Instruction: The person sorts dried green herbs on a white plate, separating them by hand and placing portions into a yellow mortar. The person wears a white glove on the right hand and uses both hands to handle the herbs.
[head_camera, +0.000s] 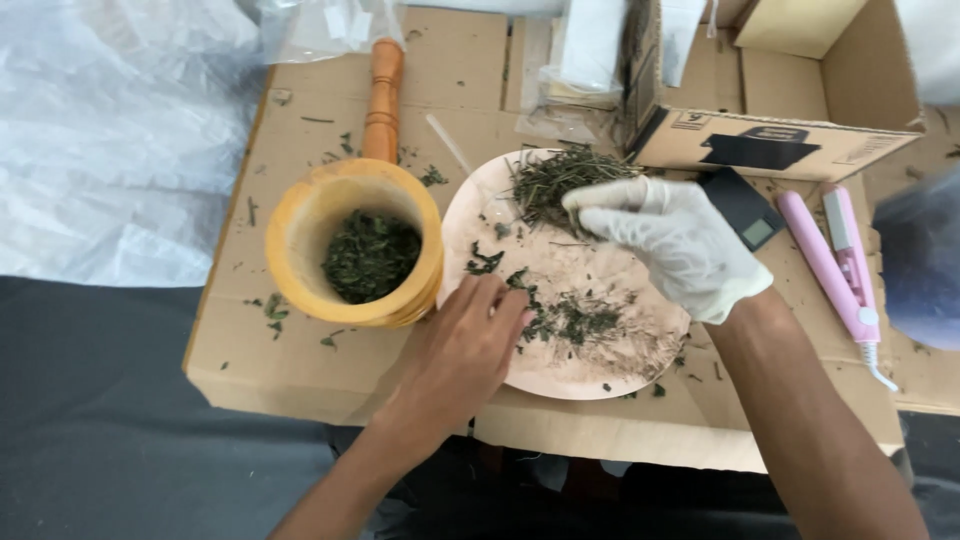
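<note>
The bare left hand (465, 345) presses its fingertips among dried herb leaves (572, 322) on a round pink plate (600, 275). The gloved right hand (675, 245) touches the stem pile (560, 180) at the plate's far rim. A wooden mortar (355, 245) stands just left.

Round pale pink plate (600, 375) lies flat on cardboard-covered worktop, just right of wooden mortar. Dried green herbs on it in three lots: dense pile of stems and leaves (550, 180) at far rim, small dark clump (485, 262) at left side, loose scatter of crumbled leaves and thin stalks (580, 320) across near half. Far pile partly under gloved right hand's fingers; near scatter touched by bare left hand's fingertips. Plate centre mostly bare, dusted with fragments.
</note>
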